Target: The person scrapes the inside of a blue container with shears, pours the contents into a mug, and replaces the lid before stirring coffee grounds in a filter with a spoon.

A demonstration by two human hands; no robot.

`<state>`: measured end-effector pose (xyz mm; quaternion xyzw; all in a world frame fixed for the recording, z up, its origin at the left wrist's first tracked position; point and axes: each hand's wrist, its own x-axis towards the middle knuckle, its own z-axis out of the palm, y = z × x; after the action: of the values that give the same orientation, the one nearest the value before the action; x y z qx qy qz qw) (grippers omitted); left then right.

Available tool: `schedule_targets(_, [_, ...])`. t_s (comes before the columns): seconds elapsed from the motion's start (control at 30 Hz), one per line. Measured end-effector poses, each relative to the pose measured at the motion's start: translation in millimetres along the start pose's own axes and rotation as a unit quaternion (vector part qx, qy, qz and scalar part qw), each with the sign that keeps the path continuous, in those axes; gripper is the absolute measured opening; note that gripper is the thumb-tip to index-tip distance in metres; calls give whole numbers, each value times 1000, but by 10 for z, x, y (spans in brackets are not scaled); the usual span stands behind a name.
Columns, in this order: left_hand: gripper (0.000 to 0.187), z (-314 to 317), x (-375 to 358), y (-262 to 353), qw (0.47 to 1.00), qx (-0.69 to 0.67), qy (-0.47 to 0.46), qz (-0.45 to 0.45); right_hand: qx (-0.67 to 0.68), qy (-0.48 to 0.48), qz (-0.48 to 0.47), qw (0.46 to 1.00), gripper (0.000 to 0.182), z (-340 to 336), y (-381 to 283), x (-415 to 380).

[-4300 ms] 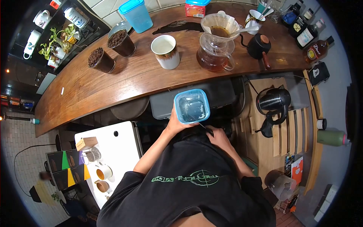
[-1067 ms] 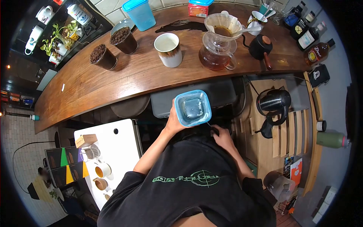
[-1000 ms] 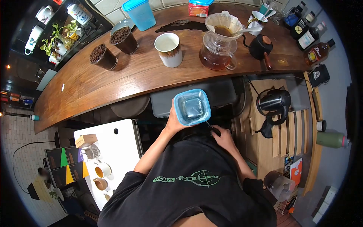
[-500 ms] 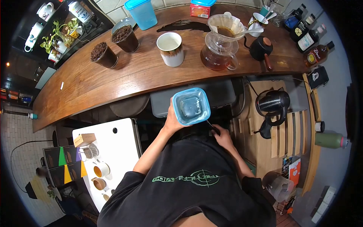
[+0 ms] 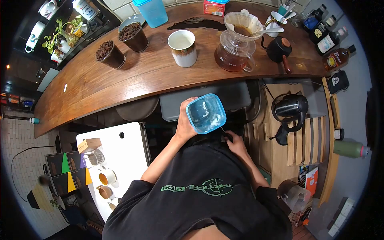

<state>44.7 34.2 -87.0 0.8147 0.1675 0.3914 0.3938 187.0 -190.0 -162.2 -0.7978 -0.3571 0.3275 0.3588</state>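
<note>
My left hand (image 5: 185, 125) is wrapped round the side of a square, translucent blue plastic container (image 5: 206, 113) held in front of my chest. Its open top faces me, and whitish residue clings to the inner walls and bottom. Lower and to the right, my right hand (image 5: 237, 145) is closed on the black handle of a thin utensil (image 5: 228, 137). The utensil's far end is hidden behind the container, so its kind does not show.
The wooden counter (image 5: 144, 82) ahead bears two cups of dark grounds (image 5: 110, 56), a white-and-brown mug (image 5: 183, 50), a glass coffee server (image 5: 232, 59) with dripper and a black gooseneck kettle (image 5: 279, 50). An electric kettle (image 5: 289, 107) stands right; a white table (image 5: 130, 160) with cups, left.
The container has moved slightly right and tilted, showing more of its inner wall. Some whitish residue inside has shifted. My right hand keeps hold of the utensil, almost unmoved.
</note>
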Motion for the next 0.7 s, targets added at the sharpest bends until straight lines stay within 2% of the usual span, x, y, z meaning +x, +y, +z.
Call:
schedule_targets(0.1, [97,16,-9,-18,999,43,12,0,-4,-3,-8,1000,32,-33,-37,-11])
schedule_targets(0.2, [97,49,-12,-111,999,9,39,34,-7,5,-14,1000,31,-58,-103,-21])
schedule_targets(0.27, [98,40,1,-102,994,48,61,73,-7,10,-13,1000,31,-70,-108,-37])
schedule_targets(0.37, [99,21,6,-64,994,62,63,61,-1,-5,21,1000,30,-127,-71,-83])
schedule_targets(0.4, [99,6,12,-21,994,63,64,60,202,-51,105,972,30,-209,-142,-138])
schedule_targets(0.43, [100,-9,29,35,990,106,73,50,394,-95,183,896,30,-303,-244,-200])
schedule_targets(0.47, [101,-9,36,66,985,148,82,40,509,-75,192,836,26,-377,-452,-286])
schedule_targets(0.5, [101,5,22,72,985,148,83,40,507,-75,192,837,26,-457,-574,-318])
schedule_targets(0.57, [106,53,5,73,979,185,90,-2,588,-55,171,789,26,-597,-758,-337])
schedule_targets(0.7, [108,218,-43,150,990,118,76,-9,592,-22,103,799,29,-547,-1123,-339])
